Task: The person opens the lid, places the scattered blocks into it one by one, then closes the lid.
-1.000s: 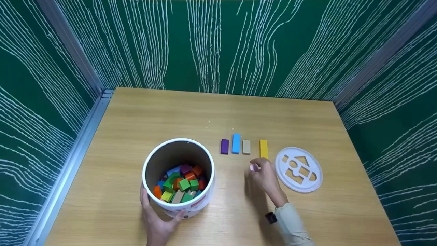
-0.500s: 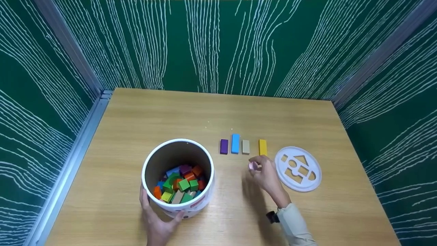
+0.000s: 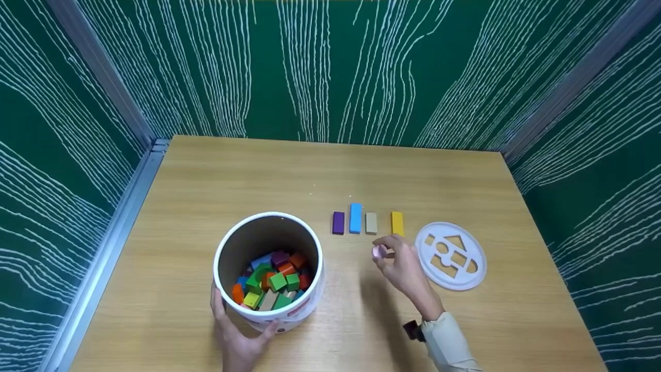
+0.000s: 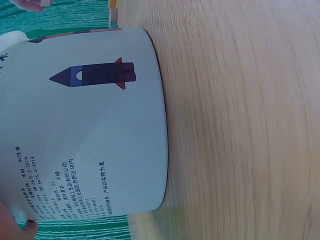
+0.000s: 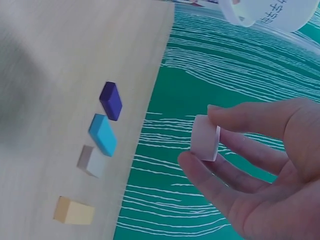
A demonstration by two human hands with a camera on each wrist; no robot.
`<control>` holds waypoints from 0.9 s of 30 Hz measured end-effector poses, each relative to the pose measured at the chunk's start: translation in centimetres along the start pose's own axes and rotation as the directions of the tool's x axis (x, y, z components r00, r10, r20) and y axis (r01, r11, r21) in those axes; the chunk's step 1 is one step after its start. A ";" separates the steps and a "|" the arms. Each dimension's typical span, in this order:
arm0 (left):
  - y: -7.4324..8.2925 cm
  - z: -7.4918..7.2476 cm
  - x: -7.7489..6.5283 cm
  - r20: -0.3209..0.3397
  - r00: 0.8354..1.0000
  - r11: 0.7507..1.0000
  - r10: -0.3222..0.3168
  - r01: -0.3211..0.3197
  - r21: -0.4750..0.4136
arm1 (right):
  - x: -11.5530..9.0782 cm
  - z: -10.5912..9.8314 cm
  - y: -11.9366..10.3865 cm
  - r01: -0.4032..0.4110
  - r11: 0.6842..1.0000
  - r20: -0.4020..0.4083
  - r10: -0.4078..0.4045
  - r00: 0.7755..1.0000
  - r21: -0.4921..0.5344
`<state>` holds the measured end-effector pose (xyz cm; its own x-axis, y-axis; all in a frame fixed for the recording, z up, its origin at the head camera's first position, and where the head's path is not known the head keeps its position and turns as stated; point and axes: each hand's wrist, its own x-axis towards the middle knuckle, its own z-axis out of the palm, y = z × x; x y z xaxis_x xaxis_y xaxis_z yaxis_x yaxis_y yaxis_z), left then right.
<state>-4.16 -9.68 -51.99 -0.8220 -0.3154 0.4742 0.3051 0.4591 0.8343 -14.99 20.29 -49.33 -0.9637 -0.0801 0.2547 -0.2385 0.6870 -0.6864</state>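
A white bucket (image 3: 268, 232) stands on the table, full of coloured wooden blocks in its lower part. My left hand (image 3: 240, 345) grips its near side, thumb in front and fingers round the left. In the left wrist view the bucket's wall (image 4: 100, 120) shows a printed rocket and small text. My right hand (image 3: 405, 266) pinches a small pale pink round block (image 5: 204, 138) between thumb and fingertips, held above the table. Just beyond that hand lie four-sided blocks in a row: purple (image 3: 338, 223), light blue (image 3: 355, 218), beige (image 3: 371, 223) and yellow (image 3: 396, 223).
A white round lid (image 3: 450, 283) with shaped cut-outs lies right of my right hand. The wooden table (image 3: 248, 175) ends at green walls (image 3: 310, 67) with wavy white lines behind and on both sides. Tiny pale crumbs lie beyond the block row.
My right hand has drifted slightly left with the pink block, and its shadow has moved farther from it. My left hand keeps its grip on the bucket.
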 end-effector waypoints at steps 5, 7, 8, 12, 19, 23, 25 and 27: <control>0.2 0.0 0.0 0.006 1.000 0.999 -0.025 0.025 0.022 | 0.0 -0.3 -0.6 0.013 1.000 0.008 -0.012 1.000 -0.009; 0.2 0.0 0.1 0.008 1.000 0.999 -0.025 0.025 0.021 | 0.0 -0.5 -0.8 0.013 1.000 0.014 -0.013 1.000 -0.010; 0.2 0.1 0.1 0.009 1.000 0.999 -0.030 0.030 0.016 | 0.0 -0.5 -0.9 0.012 1.000 0.019 -0.012 1.000 -0.009; 0.3 0.1 0.1 0.013 0.998 0.998 -0.067 0.067 -0.005 | 0.0 -0.7 -1.3 0.004 1.000 0.032 -0.004 0.999 -0.005; 0.2 0.2 0.0 0.017 0.993 0.993 -0.116 0.116 0.008 | 0.0 -1.1 -2.1 0.033 0.999 0.029 -0.032 0.999 -0.007; 0.1 0.1 0.0 0.013 0.989 0.989 -0.146 0.145 0.029 | 0.0 -1.3 -2.9 0.062 0.998 0.028 -0.062 0.998 -0.015; 0.1 0.1 -0.1 0.015 0.989 0.989 -0.146 0.146 0.029 | 0.0 -1.3 -3.2 0.089 0.996 0.019 -0.089 0.996 -0.017; 0.2 0.1 0.0 0.017 0.991 0.991 -0.135 0.134 0.026 | 0.0 -1.4 -3.5 0.117 0.993 0.007 -0.117 0.993 -0.011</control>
<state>-4.10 -9.54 -51.87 -0.8637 -0.3602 0.3526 0.1793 0.4342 0.8828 -13.95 18.91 -45.96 -0.9301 -0.1650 0.3281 -0.3481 0.6808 -0.6445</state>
